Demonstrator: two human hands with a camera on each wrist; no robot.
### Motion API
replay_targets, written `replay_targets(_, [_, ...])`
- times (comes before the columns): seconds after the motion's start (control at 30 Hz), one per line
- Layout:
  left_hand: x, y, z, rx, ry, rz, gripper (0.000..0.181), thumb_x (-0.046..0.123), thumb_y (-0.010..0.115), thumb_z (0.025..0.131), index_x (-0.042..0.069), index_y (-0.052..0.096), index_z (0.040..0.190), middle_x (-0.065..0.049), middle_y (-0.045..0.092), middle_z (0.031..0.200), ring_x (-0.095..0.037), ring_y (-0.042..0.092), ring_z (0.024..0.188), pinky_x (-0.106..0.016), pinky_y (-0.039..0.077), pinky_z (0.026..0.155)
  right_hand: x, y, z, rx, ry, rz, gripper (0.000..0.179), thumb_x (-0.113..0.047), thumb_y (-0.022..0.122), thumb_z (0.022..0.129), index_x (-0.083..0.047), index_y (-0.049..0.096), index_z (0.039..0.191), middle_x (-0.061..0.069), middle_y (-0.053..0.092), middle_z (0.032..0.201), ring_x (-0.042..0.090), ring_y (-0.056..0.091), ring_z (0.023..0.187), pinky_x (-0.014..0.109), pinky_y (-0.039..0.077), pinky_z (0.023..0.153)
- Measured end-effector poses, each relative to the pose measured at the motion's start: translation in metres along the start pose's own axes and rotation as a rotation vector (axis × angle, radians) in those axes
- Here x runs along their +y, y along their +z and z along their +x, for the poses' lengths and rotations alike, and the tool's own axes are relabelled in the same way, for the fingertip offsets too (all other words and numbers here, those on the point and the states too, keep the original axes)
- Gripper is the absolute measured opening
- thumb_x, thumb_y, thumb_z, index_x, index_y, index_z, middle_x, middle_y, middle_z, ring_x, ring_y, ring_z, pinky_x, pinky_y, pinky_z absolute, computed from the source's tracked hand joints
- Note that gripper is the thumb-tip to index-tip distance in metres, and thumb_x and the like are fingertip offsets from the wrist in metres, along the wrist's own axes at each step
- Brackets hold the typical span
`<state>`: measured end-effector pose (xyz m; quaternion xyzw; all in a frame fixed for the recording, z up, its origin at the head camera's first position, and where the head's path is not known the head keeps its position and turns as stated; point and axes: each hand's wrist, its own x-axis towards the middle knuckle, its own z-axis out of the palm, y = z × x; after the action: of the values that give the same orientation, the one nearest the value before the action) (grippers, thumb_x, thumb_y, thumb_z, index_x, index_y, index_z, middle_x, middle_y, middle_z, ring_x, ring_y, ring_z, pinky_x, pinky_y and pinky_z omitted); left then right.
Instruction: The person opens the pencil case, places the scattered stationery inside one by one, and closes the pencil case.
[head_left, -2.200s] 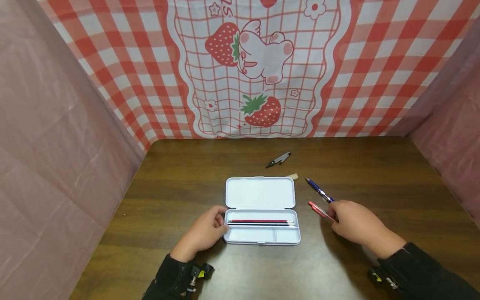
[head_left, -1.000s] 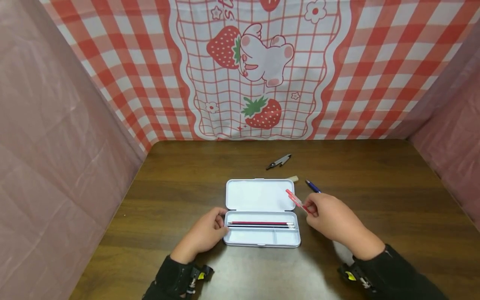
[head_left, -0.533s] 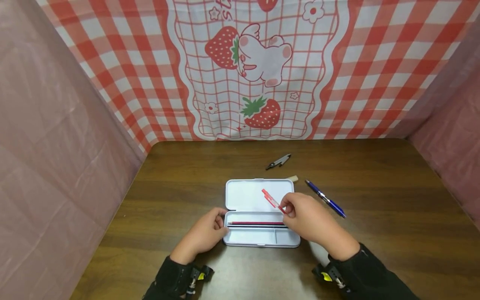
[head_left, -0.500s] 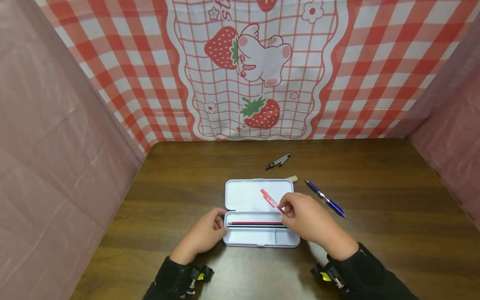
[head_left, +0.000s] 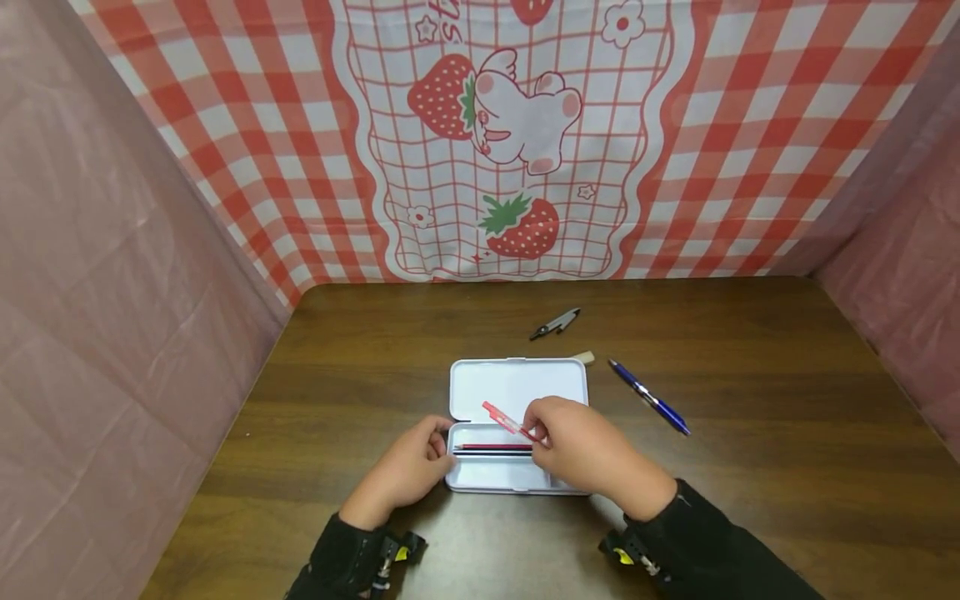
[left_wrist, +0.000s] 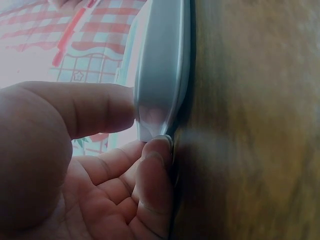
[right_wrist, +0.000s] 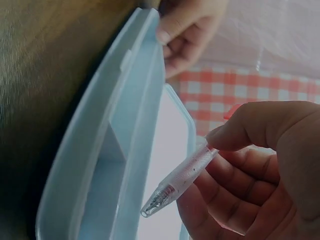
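A white pencil case (head_left: pixel 498 475) lies open on the table, its lid (head_left: pixel 517 385) folded back. My left hand (head_left: pixel 405 463) grips its left end, with the thumb on the upper edge and fingertips low at the corner in the left wrist view. A red pen (head_left: pixel 502 418) is pinched between thumb and fingers of my right hand (head_left: pixel 588 443), held tilted above the case. Its clear tip (right_wrist: pixel 160 197) points back towards the case in the right wrist view. Two pencils (head_left: pixel 487 447), one red and one dark, lie in the back compartment. My right hand hides the case's right part.
A blue pen (head_left: pixel 649 397) lies on the table to the right of the case. Behind the lid is a beige eraser-like block (head_left: pixel 585 357), partly hidden. Farther back lies a grey compass (head_left: pixel 555 323). A checked cloth (head_left: pixel 300 150) hangs along the table's far edge.
My right hand has carried the red pen leftward from the table on the right to above the case. It has left the blue pen uncovered. My left hand stays on the case.
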<state>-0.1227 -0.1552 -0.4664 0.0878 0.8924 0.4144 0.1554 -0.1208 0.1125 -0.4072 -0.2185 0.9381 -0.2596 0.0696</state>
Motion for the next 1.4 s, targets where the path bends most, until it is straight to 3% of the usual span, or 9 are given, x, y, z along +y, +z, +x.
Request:
replay_targets(0.23, [0.000,0.001,0.000,-0.004,-0.010,-0.003,0.040,0.011,0.072,0.094,0.002,0.057,0.130,-0.005,0.056,0.091,-0.019,0.056,0.073,-0.034,0.048,0.065,-0.003,0.013,0.008,-0.012,-0.151,-0.150,0.012,-0.005,0.072,0.083,-0.012,0.066,0.092,-0.007,0.056,0.081,0.011,0.051,0.071,0.032,0.047,0.066])
replay_targets(0.47, [0.000,-0.001,0.000,-0.002,-0.013,-0.006,0.039,0.010,0.072,0.094,0.003,0.057,0.130,-0.004,0.056,0.090,-0.019,0.056,0.073,-0.034,0.047,0.065,-0.006,0.018,0.018,-0.125,-0.145,-0.381,0.011,-0.010,0.072,0.090,-0.012,0.069,0.100,-0.004,0.061,0.087,0.013,0.058,0.077,0.037,0.053,0.072])
replay_targets(0.67, [-0.001,0.000,0.000,-0.001,0.000,0.001,0.039,0.011,0.072,0.094,0.003,0.057,0.129,-0.004,0.056,0.090,-0.018,0.056,0.072,-0.033,0.048,0.064,-0.004,0.021,0.023,-0.176,-0.127,-0.424,0.013,-0.012,0.071,0.095,-0.010,0.072,0.108,0.000,0.066,0.094,0.015,0.062,0.085,0.039,0.056,0.079])
replay_targets(1.03, [0.000,0.000,-0.001,-0.005,0.002,-0.013,0.039,0.010,0.072,0.094,0.003,0.057,0.129,-0.004,0.056,0.090,-0.018,0.056,0.072,-0.033,0.048,0.063,-0.004,0.028,0.028,-0.243,-0.135,-0.490,0.021,-0.013,0.076,0.094,-0.009,0.073,0.115,0.005,0.069,0.101,0.019,0.065,0.092,0.041,0.056,0.086])
replay_targets(1.4, [-0.001,0.000,0.000,-0.015,-0.024,-0.019,0.039,0.012,0.072,0.095,0.005,0.057,0.130,-0.005,0.056,0.090,-0.020,0.056,0.072,-0.034,0.047,0.063,-0.003,0.028,0.030,-0.232,-0.162,-0.542,0.017,-0.016,0.080,0.091,-0.014,0.077,0.108,0.002,0.068,0.092,0.017,0.062,0.082,0.038,0.056,0.081])
